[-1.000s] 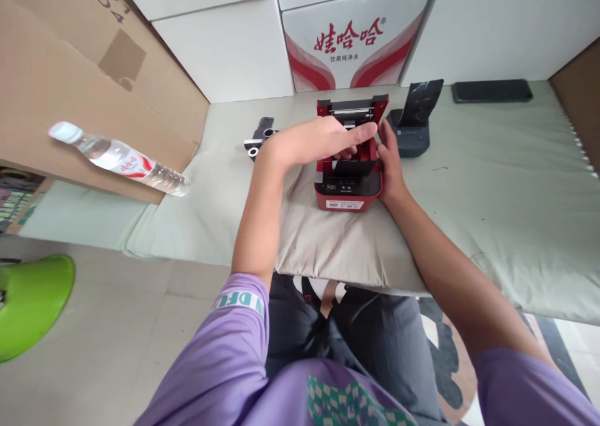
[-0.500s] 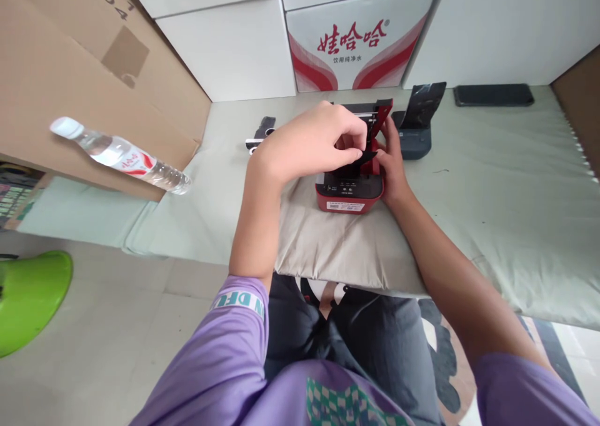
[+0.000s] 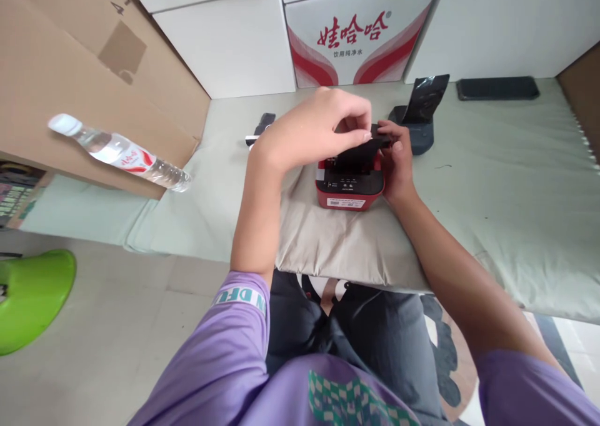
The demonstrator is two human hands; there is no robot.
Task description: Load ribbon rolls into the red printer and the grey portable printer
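A small red printer [image 3: 349, 188] with a black top stands on a beige cushion [image 3: 337, 245] in front of me. Above it I hold a flat black part [image 3: 360, 150], tilted up out of the printer's open top. My left hand [image 3: 314, 132] pinches its upper edge from above. My right hand [image 3: 397, 163] grips its right end and rests against the printer's right side. The printer's lid is hidden behind my hands.
A dark grey printer [image 3: 417, 123] with a raised black flap stands behind on the right. A black phone [image 3: 497, 89] lies far right, a small black part [image 3: 261, 128] far left. A water bottle [image 3: 119, 154] leans on cardboard. White boxes [image 3: 356, 29] line the back. A green stool [image 3: 32, 298] is on the floor.
My left hand went from reaching flat into the printer's top to pinching the black part and lifting it up. My right hand moved up from the printer's side onto the part.
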